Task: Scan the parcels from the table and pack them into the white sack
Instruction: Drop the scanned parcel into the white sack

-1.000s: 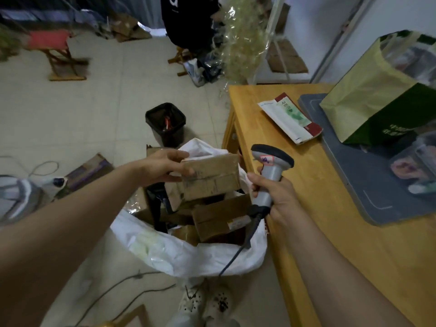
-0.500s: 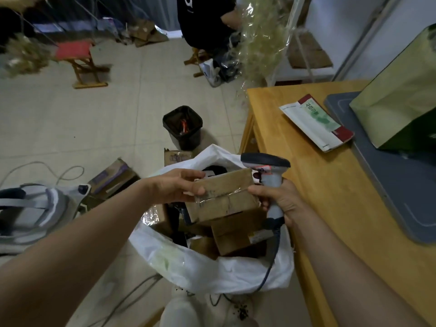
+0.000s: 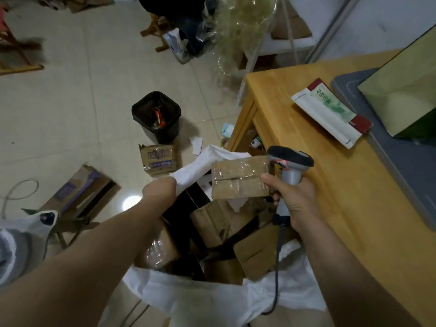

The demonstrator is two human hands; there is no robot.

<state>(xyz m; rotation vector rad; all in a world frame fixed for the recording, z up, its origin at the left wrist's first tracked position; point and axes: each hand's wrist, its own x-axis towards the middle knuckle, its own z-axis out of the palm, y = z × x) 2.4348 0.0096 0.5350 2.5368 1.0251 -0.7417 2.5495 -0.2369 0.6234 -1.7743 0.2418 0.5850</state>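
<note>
The white sack (image 3: 207, 300) stands open on the floor against the wooden table (image 3: 330, 197), filled with several brown cardboard parcels (image 3: 217, 223). A taped brown parcel (image 3: 238, 180) lies across the sack's mouth at the far side. Its right edge is against the thumb of my right hand (image 3: 295, 197), which grips a grey barcode scanner (image 3: 290, 161) by the handle, its cable hanging into the sack. My left hand (image 3: 160, 191) is at the sack's left rim with fingers curled under, and the white fabric pulls out from it. A white, green and red flat parcel (image 3: 330, 114) lies on the table.
A black bin (image 3: 158, 119) and a small taped carton (image 3: 158, 159) stand on the tiled floor beyond the sack, with a flattened box (image 3: 80, 192) to the left. On the table's right are a grey mat (image 3: 401, 161) and a green paper bag (image 3: 401, 90).
My left hand has let go of the taped parcel and drawn back to the sack's left rim. The parcel now sits lower, by my right hand. The view has tilted down.
</note>
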